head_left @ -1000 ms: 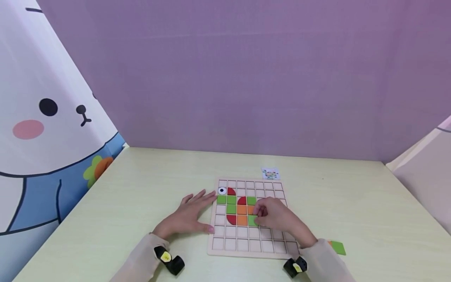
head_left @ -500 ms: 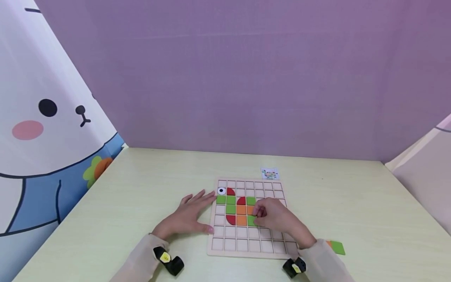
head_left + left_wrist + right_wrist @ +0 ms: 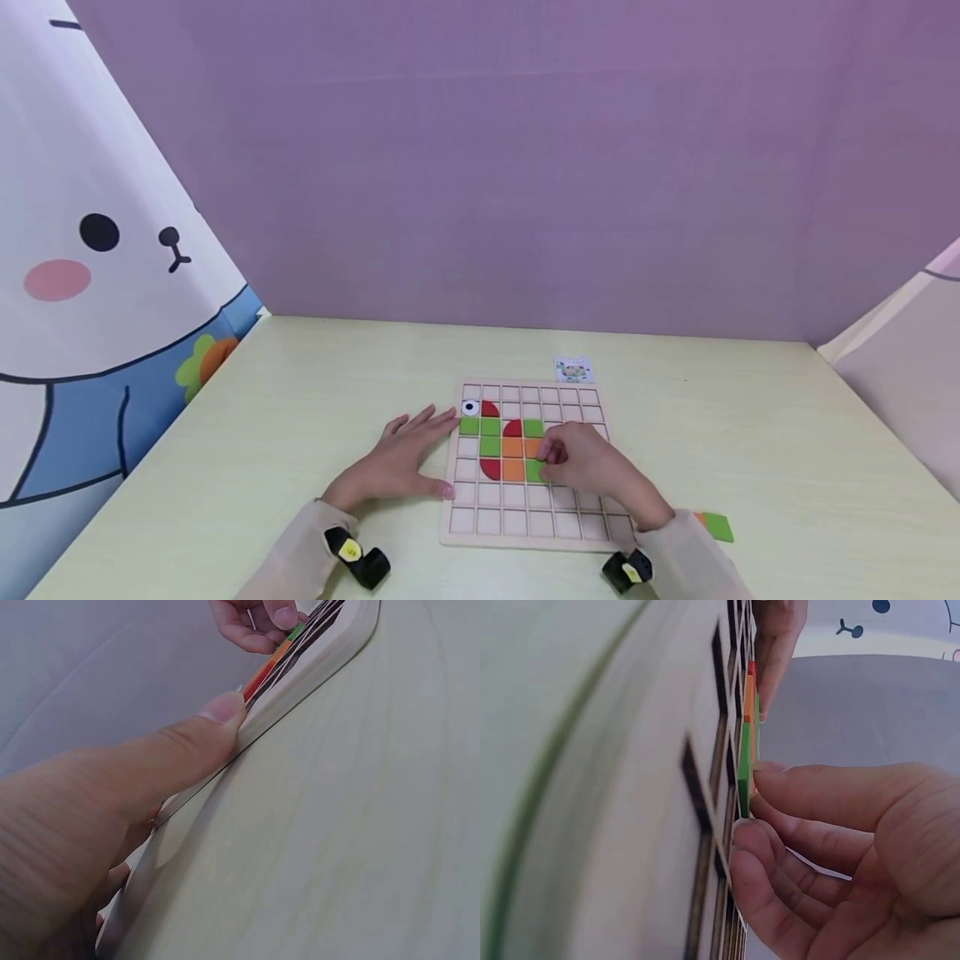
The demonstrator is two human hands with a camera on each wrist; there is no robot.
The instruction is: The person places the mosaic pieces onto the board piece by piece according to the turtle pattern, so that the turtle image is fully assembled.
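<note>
A wooden grid board (image 3: 513,522) lies flat on the table, partly filled with green, orange and red tiles and a round-eye tile (image 3: 470,407). My right hand (image 3: 588,458) is over the board's middle right, fingers curled. Its thumb and fingers pinch a green tile (image 3: 533,471) in the lower filled row; in the right wrist view the thumb lies on that green tile (image 3: 744,772), fingertips against the board. With fingers spread, my left hand (image 3: 397,462) touches the board's left edge. Its thumb (image 3: 217,712) rests on the rim in the left wrist view. The right palm hides several cells.
A small printed card (image 3: 573,370) lies just behind the board. Beside the right sleeve are a loose green tile (image 3: 718,527) and part of an orange piece (image 3: 701,518). A purple panel (image 3: 525,167) stands along the table's back edge.
</note>
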